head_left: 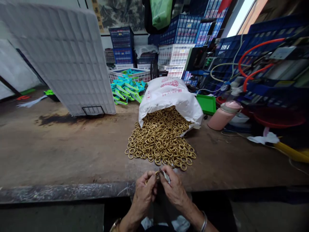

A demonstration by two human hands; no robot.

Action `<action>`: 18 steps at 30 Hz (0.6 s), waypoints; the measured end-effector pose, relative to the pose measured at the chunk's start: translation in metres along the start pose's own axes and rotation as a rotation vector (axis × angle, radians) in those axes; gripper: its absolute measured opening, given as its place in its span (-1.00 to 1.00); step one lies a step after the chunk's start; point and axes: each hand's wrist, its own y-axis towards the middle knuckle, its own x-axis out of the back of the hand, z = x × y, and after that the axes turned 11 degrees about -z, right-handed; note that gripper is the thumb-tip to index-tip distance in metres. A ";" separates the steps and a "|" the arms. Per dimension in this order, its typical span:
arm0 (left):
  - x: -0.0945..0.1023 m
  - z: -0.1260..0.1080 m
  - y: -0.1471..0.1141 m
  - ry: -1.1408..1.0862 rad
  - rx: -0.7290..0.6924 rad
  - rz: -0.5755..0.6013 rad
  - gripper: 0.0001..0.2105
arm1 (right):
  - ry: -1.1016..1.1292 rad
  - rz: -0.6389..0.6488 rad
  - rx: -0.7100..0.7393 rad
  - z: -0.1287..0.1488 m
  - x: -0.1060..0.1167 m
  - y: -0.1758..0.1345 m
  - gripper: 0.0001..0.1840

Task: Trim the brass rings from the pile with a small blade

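Observation:
My left hand is closed on a gold-coloured ring, mostly covered by the fingers. Close beside it, my right hand grips a small tool with a dark tip and a pale part; its exact kind cannot be made out. The tip meets the left fingertips at the table's front edge. Just beyond both hands lies a heap of gold-coloured rings, spilling from the mouth of a white woven sack with red print.
A tall pale ribbed panel stands at the left on a wire foot. Turquoise and green plastic pieces are piled behind. A pink bottle and a green tray stand right of the sack. Stacked blue crates fill the back.

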 end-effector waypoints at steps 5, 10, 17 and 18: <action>0.004 -0.008 0.002 0.091 -0.235 -0.046 -0.74 | 0.116 0.108 -0.121 0.010 0.005 0.008 -0.77; 0.007 -0.004 0.005 0.176 -0.286 0.034 -0.77 | 0.181 0.116 -0.165 0.003 0.002 0.012 -0.77; 0.010 -0.002 0.003 -0.007 0.065 0.189 -0.67 | 0.178 0.100 -0.180 -0.001 -0.001 0.011 -0.78; 0.009 -0.003 0.002 -0.032 0.074 0.195 -0.67 | 0.191 0.098 -0.183 -0.001 -0.001 0.011 -0.78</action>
